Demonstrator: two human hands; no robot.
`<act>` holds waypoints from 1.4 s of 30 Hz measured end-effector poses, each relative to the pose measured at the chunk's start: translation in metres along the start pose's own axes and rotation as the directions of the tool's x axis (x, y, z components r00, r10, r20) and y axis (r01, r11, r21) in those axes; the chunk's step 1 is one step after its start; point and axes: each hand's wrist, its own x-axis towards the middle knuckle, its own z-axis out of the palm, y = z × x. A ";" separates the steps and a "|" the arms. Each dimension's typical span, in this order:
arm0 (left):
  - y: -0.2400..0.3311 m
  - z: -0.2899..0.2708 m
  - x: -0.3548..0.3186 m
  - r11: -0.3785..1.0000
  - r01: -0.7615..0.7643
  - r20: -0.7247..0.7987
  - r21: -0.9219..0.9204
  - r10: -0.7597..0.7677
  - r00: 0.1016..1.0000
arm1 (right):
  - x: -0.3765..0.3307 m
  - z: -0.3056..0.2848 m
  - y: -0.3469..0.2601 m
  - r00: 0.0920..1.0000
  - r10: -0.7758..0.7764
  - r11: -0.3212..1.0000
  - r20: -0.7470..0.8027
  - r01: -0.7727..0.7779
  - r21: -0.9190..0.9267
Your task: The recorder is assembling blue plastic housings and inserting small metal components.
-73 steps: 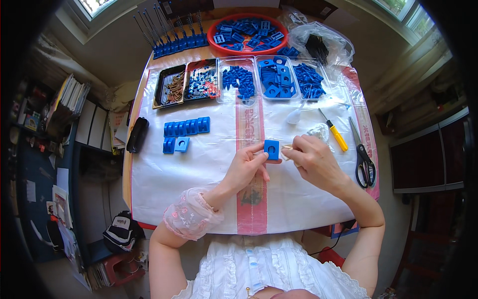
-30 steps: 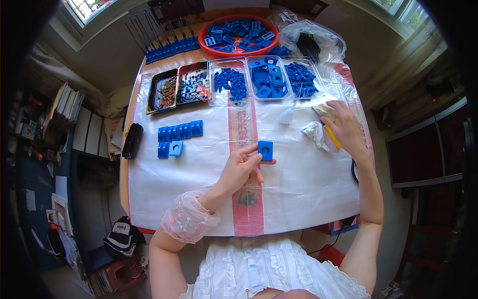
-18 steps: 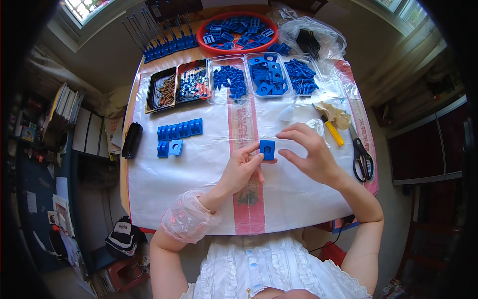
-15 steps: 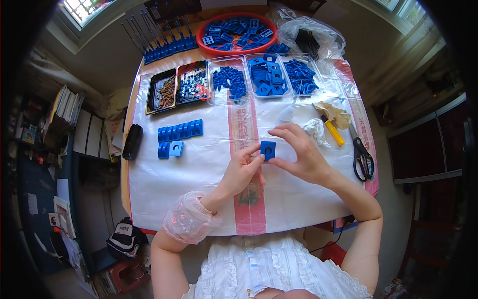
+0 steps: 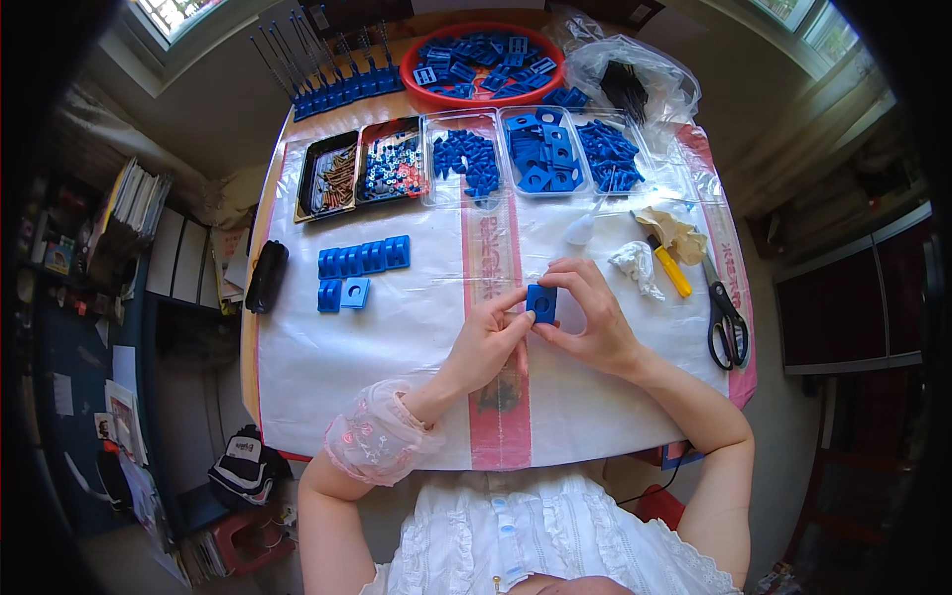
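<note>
Head view. Surface: your table, under a white plastic sheet [image 5: 357,367] with a pink-red printed stripe running from near edge to far. Room: shelving with papers beyond the left edge; dark-doored cabinet [image 5: 828,312] beyond the right.

Far edge: red round tub [image 5: 483,104] of blue plastic pieces; clear bag [image 5: 679,89] near the far right corner; blue holders [image 5: 347,93] bearing upright thin rods at the far left. Before these, five rectangular trays of small parts, two black, three clear. Left edge: glossy black case [image 5: 267,278]; to its right, ridged blue blocks [image 5: 364,257] in rows. Right edge: black-handled scissors [image 5: 730,332], yellow-handled screwdriver [image 5: 672,272], tan crumpled piece [image 5: 674,236], white wad [image 5: 638,270].

Centre, towards the near edge: blue block [image 5: 540,304], squarish, round recess. Your left hand [image 5: 489,342] pinches its left side, your right hand [image 5: 602,315] its far and near edges, thumb and forefinger each.
</note>
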 end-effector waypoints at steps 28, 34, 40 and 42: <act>-0.002 -0.010 0.007 0.982 0.028 0.020 -0.186 -0.025 0.999 | -0.008 0.007 0.009 0.994 -0.003 0.995 -0.113 0.014 0.102; -0.004 -0.013 0.009 0.969 0.038 0.038 -0.246 -0.029 0.999 | -0.008 0.006 0.011 0.992 -0.021 0.994 -0.128 0.034 0.105; -0.004 -0.008 0.005 0.985 0.030 0.017 -0.171 -0.028 0.999 | -0.007 0.007 0.008 0.997 0.021 0.996 -0.078 -0.014 0.086; -0.004 -0.005 0.003 0.993 0.022 0.026 -0.120 -0.019 0.999 | -0.006 0.006 0.006 0.998 0.021 0.998 -0.065 -0.017 0.067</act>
